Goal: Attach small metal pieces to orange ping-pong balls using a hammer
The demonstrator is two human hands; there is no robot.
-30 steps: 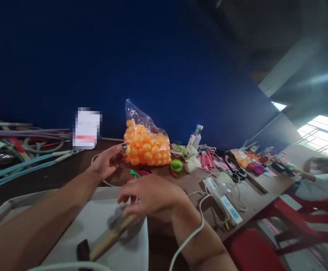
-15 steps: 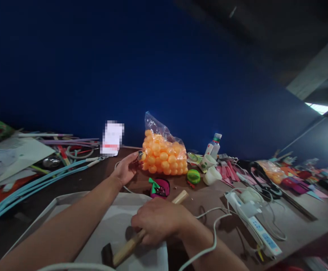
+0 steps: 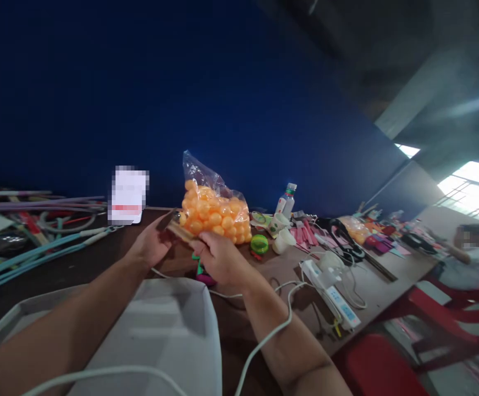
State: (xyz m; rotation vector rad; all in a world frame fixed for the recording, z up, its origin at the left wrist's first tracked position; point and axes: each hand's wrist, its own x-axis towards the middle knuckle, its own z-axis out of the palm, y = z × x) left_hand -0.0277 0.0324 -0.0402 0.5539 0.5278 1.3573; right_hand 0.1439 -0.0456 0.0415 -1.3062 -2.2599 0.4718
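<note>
My right hand (image 3: 220, 258) is wrapped round the wooden handle of a hammer (image 3: 180, 231), raised over the brown table in front of a clear bag of orange balls (image 3: 218, 217). Close to the hammer's head end is my left hand (image 3: 152, 242), its fingers curled; a small shiny thing shows near its fingertips, too small to name. Below my hands, a magenta and green object (image 3: 204, 275) is partly covered by my right hand. A light grey tray (image 3: 157, 335) lies under my forearms.
A phone (image 3: 127, 195) stands at the back left beside blue cables (image 3: 49, 245). Rightward are a green round container (image 3: 259, 243), a bottle (image 3: 286, 202), tape rolls and a power strip (image 3: 334, 297) with loose white cable. Another person (image 3: 474, 258) sits far right near red chairs.
My right hand has lifted the hammer from over the tray up to my left hand. The camera view has turned to the right, bringing the other person and red chairs into sight.
</note>
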